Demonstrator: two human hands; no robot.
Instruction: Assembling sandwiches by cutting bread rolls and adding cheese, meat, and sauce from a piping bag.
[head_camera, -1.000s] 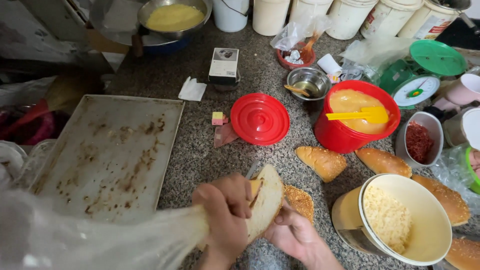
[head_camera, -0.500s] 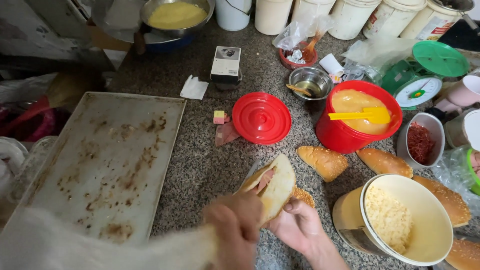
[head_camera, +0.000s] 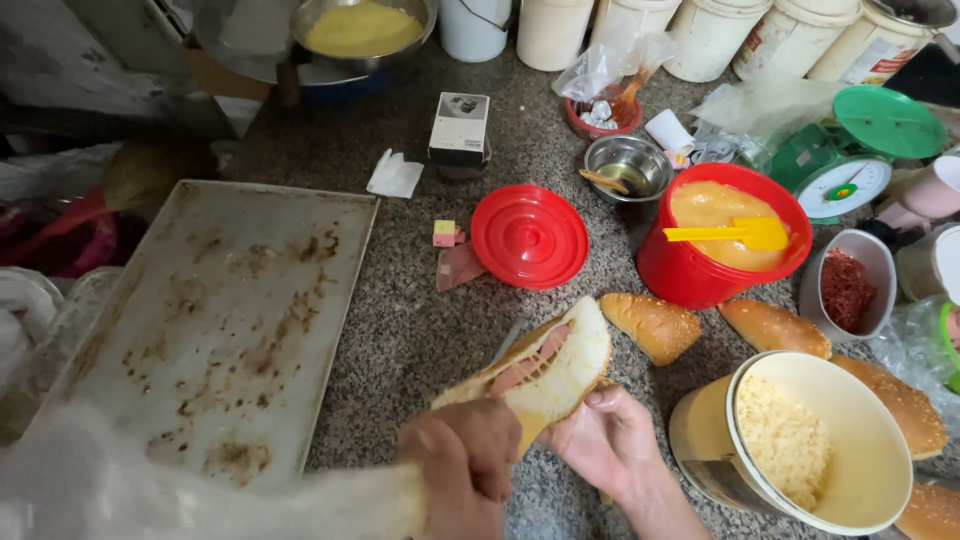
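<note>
A split bread roll (head_camera: 545, 372) with pink filling is held above the granite counter (head_camera: 400, 330) near its front edge, cradled from below by the right hand (head_camera: 605, 440) with fingers curled around it, while the left hand (head_camera: 465, 465), fingers closed, is pressed to its near end. A red bucket (head_camera: 690, 270) is filled with yellow sauce and a yellow spatula (head_camera: 735, 233); a cream tub (head_camera: 800, 440) is filled with pale crumbs. Open room is bounded at left by a stained baking tray (head_camera: 220, 320).

On the speckled granite tabletop (head_camera: 400, 340): stained metal baking tray (head_camera: 215, 320), round red plastic lid (head_camera: 529, 236), red bucket of yellow sauce (head_camera: 735, 240) with yellow spatula (head_camera: 735, 232), small steel bowl (head_camera: 627, 166), green kitchen scale (head_camera: 850, 165), cream tub of grated cheese (head_camera: 800, 445).
</note>
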